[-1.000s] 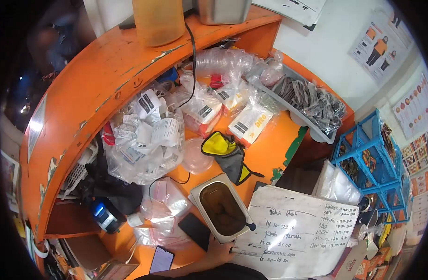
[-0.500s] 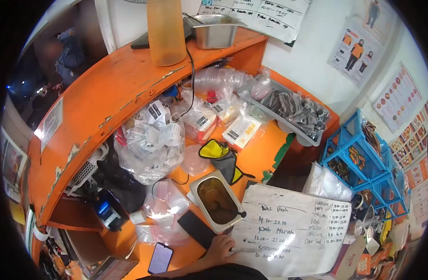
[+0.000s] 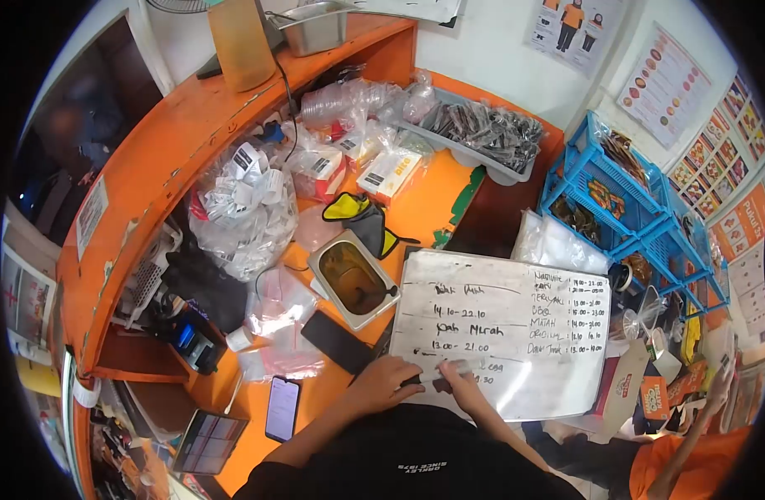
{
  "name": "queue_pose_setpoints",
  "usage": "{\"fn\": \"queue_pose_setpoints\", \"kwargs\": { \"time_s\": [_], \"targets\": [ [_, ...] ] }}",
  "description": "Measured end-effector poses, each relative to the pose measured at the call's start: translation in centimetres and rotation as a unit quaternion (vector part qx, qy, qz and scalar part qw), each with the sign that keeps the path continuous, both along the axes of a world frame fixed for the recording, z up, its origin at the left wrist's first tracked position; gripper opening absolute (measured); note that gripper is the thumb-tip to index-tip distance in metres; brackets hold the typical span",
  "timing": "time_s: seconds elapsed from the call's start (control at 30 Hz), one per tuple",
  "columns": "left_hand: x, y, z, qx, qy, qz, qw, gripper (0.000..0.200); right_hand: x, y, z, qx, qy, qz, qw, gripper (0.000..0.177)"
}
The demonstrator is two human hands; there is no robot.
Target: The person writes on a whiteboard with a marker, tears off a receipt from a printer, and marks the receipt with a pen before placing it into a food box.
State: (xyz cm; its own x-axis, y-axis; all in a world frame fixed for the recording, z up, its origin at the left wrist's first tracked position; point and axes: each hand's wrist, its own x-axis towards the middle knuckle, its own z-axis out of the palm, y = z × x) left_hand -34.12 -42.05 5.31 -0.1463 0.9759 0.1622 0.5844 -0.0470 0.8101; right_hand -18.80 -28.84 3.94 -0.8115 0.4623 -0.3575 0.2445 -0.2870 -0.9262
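My left hand (image 3: 387, 385) is closed at the lower left edge of a whiteboard (image 3: 499, 325) covered in handwritten names and times. My right hand (image 3: 459, 387) is closed just beside it, over the board's lower part. Between the two sets of fingers is a whitish marker (image 3: 432, 375), with a dark end by the left fingertips. Close to my left hand lies a black phone (image 3: 338, 342), face up on the orange counter. Above it stands a metal container (image 3: 314, 260) with brown liquid and a utensil inside.
A lit phone (image 3: 282, 408) and a tablet (image 3: 209, 442) lie at lower left. Bagged receipts (image 3: 245, 200), a grey tray (image 3: 509, 173) of wrapped packets and blue baskets (image 3: 595, 167) stand farther back. A person in an orange shirt (image 3: 691, 467) is at lower right.
My right hand has come into view and meets the left at the marker. The view has shifted, so more of the lower right shows, with the orange-shirted person there.
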Motion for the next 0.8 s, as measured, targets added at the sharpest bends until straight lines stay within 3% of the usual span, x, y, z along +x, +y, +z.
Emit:
{"fn": "queue_pose_setpoints", "kwargs": {
  "time_s": [0.07,0.13,0.2,0.3,0.5,0.57,0.6,0.63,0.67,0.7,0.73,0.77,0.8],
  "targets": [
    [-0.2,0.1,2.2,0.035,0.108,-0.015,0.993,0.029,-1.1,-0.4,1.1,-0.015,-0.035,-0.029,0.999,0.042],
    [0.0,0.0,2.5,0.048,0.122,0.0,0.991,0.03,-1.7,-0.4,1.7,-0.109,0.004,-0.008,0.994,0.042],
    [0.4,0.0,2.9,0.063,0.137,0.014,0.988,0.03,-1.9,-0.2,4.0,-0.121,0.015,-0.013,0.992,0.041],
    [1.1,-0.1,3.8,0.02,0.137,0.074,0.988,0.028,-1.8,0.1,5.0,-0.063,0.002,0.041,0.997,0.041],
    [1.9,-0.8,7.5,0.033,0.128,0.027,0.991,0.029,-0.4,0.2,7.8,0.004,0.042,0.09,0.995,0.044],
    [1.6,-1.0,9.5,0.031,0.069,-0.021,0.997,0.023,0.0,0.1,10.0,0.113,0.132,0.106,0.979,0.039],
    [0.6,-1.5,8.5,0.075,0.131,-0.033,0.988,0.023,0.9,1.2,9.4,0.114,0.133,0.103,0.979,0.039],
    [-1.2,-2.5,7.2,0.12,0.192,-0.044,0.973,0.023,2.5,3.4,8.2,0.223,0.07,-0.021,0.972,0.027],
    [-4.1,-4.2,6.9,0.086,0.153,0.028,0.984,0.019,4.2,6.0,7.3,0.325,0.007,-0.146,0.935,0.017],
    [-7.7,-6.5,6.8,0.051,0.112,0.098,0.988,0.015,5.6,9.2,7.2,0.347,0.092,-0.303,0.883,0.02],
    [-10.0,-9.5,5.4,-0.083,-0.028,0.247,0.965,0.019,6.0,10.4,9.7,0.037,0.243,-0.317,0.916,0.028],
    [-9.9,-9.0,9.6,-0.053,-0.018,0.341,0.938,0.022,5.0,10.5,9.4,0.085,0.201,-0.352,0.91,0.033],
    [-11.1,-9.7,10.8,0.039,0.078,0.378,0.922,0.024,2.9,9.7,8.8,0.054,0.123,-0.427,0.894,0.034]
  ]
}}
